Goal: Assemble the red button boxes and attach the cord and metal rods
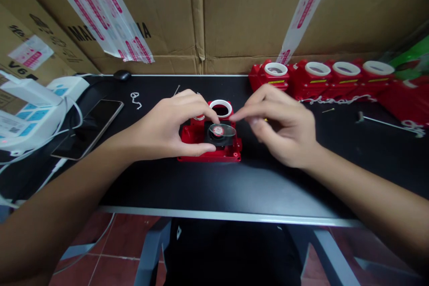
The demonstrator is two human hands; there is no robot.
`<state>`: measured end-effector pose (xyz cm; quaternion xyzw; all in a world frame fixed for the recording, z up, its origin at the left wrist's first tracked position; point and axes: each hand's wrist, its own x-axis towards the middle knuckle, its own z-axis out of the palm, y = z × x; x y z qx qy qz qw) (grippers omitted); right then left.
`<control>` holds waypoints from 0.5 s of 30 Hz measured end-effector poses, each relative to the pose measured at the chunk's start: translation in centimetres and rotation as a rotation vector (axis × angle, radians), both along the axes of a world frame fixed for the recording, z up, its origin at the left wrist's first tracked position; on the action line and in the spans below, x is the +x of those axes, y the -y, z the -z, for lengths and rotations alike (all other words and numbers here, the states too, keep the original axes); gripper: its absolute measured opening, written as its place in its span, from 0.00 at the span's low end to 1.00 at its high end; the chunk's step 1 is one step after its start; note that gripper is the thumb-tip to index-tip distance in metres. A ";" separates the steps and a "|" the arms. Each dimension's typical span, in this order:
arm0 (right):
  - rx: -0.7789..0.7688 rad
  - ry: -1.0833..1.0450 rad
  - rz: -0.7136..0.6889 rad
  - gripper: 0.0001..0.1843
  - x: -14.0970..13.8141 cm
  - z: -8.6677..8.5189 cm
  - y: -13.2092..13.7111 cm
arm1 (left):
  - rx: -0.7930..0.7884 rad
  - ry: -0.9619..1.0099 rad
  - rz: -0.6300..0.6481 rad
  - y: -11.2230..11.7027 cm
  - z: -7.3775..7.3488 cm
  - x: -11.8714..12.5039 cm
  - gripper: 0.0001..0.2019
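A clear round disc [228,131], like a lens, lies tilted over a black part that bears a red-and-white round mark. My left hand [177,125] has its index fingertip at the disc's far edge and its thumb at the near left, seemingly gripping it. Beneath is an open red housing [191,157] on the table, with a white ring [221,102] at its far side. From the right comes my right hand [281,123], index finger stretched toward the white ring, thumb apart and the others curled. A small yellow spot shows between its fingers; what it belongs to is unclear.
Red units with white rings [317,69] line the back right. A metal rod tool [389,124] and white cord [338,99] lie near them. Left are a phone [90,128], power strip [67,87] and cables. Cardboard boxes [234,18] wall the back.
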<state>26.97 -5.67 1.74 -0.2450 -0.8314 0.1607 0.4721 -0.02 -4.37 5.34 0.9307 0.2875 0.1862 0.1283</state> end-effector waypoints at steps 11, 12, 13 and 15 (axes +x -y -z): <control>-0.081 0.173 -0.196 0.10 0.7 -0.3 -0.5 | -0.046 0.001 -0.031 0.2 -0.1 0.1 0.20; -0.086 0.187 -0.215 0.12 0.6 -0.3 -0.4 | -0.043 0.003 -0.024 0.2 -0.1 0.1 0.19; -0.089 0.196 -0.221 0.13 0.6 -0.2 -0.3 | -0.042 0.005 -0.019 0.2 -0.1 0.1 0.19; -0.091 0.204 -0.213 0.14 0.5 0.0 -0.2 | -0.044 0.007 -0.016 0.1 -0.1 0.1 0.19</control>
